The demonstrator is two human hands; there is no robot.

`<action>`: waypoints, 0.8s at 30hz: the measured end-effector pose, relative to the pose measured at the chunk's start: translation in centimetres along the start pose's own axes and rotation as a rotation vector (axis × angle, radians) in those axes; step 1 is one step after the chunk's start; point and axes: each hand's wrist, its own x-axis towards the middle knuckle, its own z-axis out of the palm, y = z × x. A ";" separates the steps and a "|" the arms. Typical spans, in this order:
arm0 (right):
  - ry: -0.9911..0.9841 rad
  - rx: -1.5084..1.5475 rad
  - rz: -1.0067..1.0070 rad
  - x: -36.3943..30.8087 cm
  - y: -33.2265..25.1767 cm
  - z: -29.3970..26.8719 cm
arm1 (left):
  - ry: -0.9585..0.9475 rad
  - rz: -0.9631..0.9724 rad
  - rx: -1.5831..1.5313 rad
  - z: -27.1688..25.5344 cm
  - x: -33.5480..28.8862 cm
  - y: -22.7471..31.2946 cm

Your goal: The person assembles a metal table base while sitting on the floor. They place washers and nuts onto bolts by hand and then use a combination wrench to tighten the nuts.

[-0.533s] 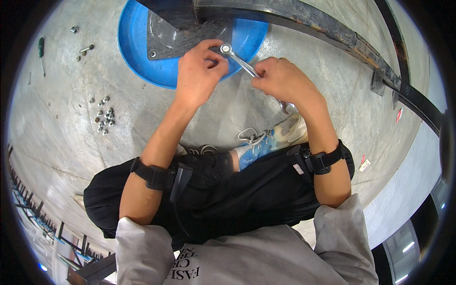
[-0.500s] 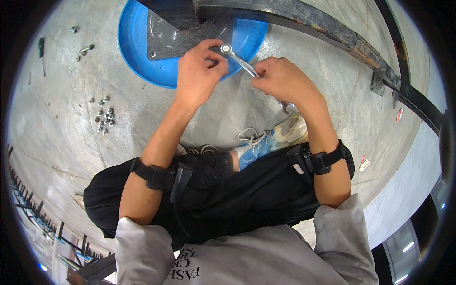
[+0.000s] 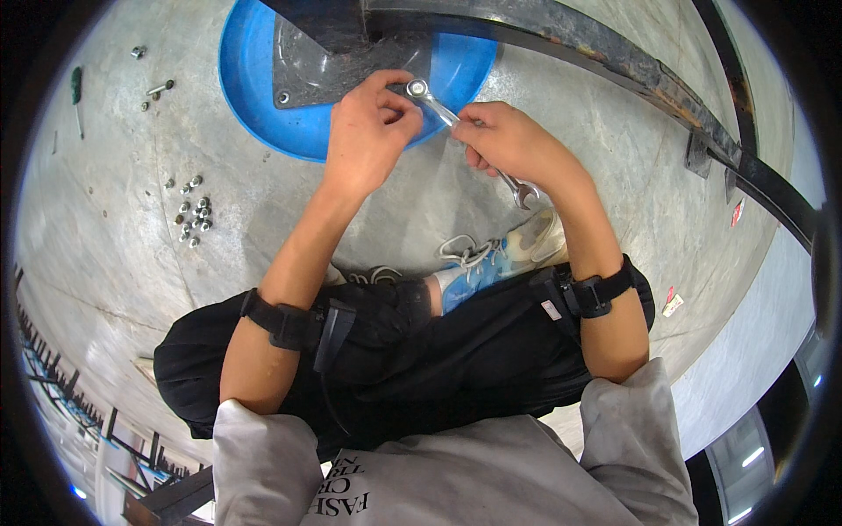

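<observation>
A silver combination wrench (image 3: 445, 114) slants across the near right corner of a black metal plate (image 3: 309, 77), its ring end over that corner. Thumb and fingers of my right hand (image 3: 517, 145) close round the wrench's shaft, and its open-jaw end sticks out below them. My left hand (image 3: 373, 136) is beside the ring end, fingers curled in at the plate's edge. What those fingers pinch is hidden. Beneath the plate lies a round blue base (image 3: 250, 110), and a black post (image 3: 324, 22) rises from the plate.
A curved black metal beam (image 3: 570, 35) arches across the far right. On the floor at left lie several nuts (image 3: 195, 219), a bolt (image 3: 160, 88), another nut (image 3: 138, 53) and a green-handled screwdriver (image 3: 77, 92). My blue shoe (image 3: 474, 280) is below the wrench.
My right hand has shifted slightly left and up along the wrench, its lower fingers now looser. The ring end and my left hand stay almost in place.
</observation>
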 end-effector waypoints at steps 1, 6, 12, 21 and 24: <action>0.001 0.000 0.001 0.3 0.1 0.0 | -0.001 0.000 0.000 0.0 0.0 0.0; 0.068 0.040 0.006 1.3 1.0 0.5 | 0.077 0.025 -0.056 0.3 0.2 -0.4; 0.184 -0.069 -0.085 0.8 0.7 0.7 | 0.078 0.038 -0.044 0.2 0.1 -0.3; 0.331 -0.096 -0.296 -1.8 -1.0 0.4 | 0.004 0.002 -0.008 -0.1 -0.1 -0.1; 0.159 -0.060 -0.039 0.2 -0.3 0.2 | 0.064 0.032 -0.061 0.5 0.1 -0.3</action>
